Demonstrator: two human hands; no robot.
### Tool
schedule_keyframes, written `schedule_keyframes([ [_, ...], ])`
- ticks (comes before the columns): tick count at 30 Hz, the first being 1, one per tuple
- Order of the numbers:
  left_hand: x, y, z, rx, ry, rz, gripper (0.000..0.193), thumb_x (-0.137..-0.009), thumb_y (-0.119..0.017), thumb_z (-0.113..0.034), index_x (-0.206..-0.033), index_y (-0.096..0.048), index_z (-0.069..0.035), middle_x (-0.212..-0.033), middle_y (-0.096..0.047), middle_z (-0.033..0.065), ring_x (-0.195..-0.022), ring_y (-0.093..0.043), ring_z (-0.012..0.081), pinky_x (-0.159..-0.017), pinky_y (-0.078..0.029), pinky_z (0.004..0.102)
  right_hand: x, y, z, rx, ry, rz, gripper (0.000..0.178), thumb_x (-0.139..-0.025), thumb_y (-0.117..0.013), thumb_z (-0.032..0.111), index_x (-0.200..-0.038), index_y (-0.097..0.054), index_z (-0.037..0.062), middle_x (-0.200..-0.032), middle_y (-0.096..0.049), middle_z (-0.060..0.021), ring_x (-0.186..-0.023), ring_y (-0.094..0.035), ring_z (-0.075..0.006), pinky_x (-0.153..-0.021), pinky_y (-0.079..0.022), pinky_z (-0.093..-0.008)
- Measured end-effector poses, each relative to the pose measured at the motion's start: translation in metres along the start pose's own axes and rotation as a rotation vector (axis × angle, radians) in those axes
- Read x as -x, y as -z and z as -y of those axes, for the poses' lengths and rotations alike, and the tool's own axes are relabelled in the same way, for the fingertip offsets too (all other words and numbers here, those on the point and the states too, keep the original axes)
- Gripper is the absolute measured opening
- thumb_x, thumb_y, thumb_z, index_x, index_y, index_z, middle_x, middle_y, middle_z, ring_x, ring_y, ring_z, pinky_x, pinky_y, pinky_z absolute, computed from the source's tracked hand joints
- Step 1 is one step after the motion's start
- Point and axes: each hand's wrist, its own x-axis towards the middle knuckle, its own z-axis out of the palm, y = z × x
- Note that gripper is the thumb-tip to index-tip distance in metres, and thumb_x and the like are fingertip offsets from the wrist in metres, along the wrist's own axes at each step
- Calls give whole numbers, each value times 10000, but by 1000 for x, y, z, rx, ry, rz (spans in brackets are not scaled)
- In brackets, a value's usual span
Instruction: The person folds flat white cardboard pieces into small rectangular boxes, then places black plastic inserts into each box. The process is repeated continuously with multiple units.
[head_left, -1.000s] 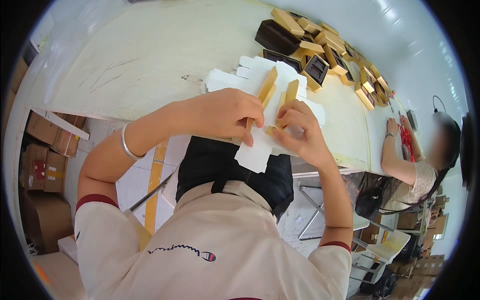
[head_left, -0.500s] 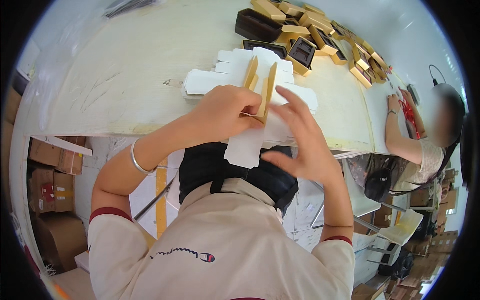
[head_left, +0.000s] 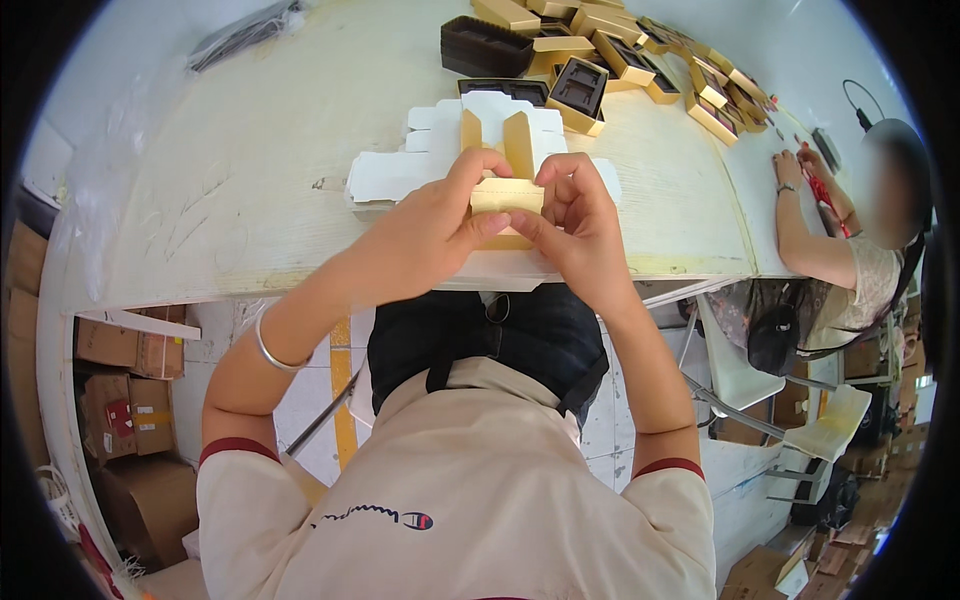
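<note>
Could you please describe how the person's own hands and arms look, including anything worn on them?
The left hand and right hand are bare, without gloves. A smooth silver-coloured bangle circles the left forearm; no jewellery shows on the right. Both arms emerge from short cream sleeves edged with dark red bands.

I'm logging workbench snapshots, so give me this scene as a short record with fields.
Left hand: pinches left side of the gold carton
Right hand: pinches its right side
Carton state: partly folded
Around carton: flat white cardboard pieces on table
Far side: gold boxes, dark brown trays
Right: another person, red material
</note>
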Motion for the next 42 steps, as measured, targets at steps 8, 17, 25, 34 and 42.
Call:
schedule_keyframes([
  [8, 0, -22, 13, -147, -350, -204, 346, -926, -510, -49, -1235, -364, -92, -1146, -509, 168, -870, -596, 405, -668, -483, 441, 11, -4, -6, 780, 622, -113, 295, -754, -708, 14, -1031, -624, 70, -1111, -558, -115, -737, -550, -222, -594, -395, -292],
  [17, -16, 13, 0, 167, 276, 119, 297, -931, -587, -155, -1161, -427, -56, -997, -542, 45, -550, -485, 71, -504, -412, 221, 2, 7, 3, 1108, 754, -25, 359, -715, -710, 112, -1060, -635, 47, -1093, -575, -49, -942, -512, -221, -783, -374, -333],
  [25, 8, -10, 1, -592, -216, -217, 213, -815, -673, -118, -962, -568, -7, -903, -583, 111, -719, -596, 303, -643, -486, 382, -16, 15, 10, 1089, 651, 335, 179, -706, -677, 29, -881, -644, 47, -911, -597, -48, -879, -525, -205, -767, -374, -333],
  [34, 1, 34, 9, -467, -322, 78, 85, -740, -672, -26, -819, -643, -12, -846, -619, 62, -864, -563, 275, -741, -462, 359, -29, 41, 18, 828, 651, 296, 157, -757, -690, 50, -909, -652, 53, -833, -613, -40, -824, -524, -235, -758, -374, -347],
  [42, 5, 46, 0, -850, -374, -264, 444, -722, -720, -116, -1153, -617, -91, -1275, -559, 99, -1073, -538, 307, -920, -445, 376, -23, 34, 23, 1058, 585, 191, 86, -742, -710, 85, -801, -659, 49, -682, -611, -80, -712, -560, -258, -676, -413, -367],
])
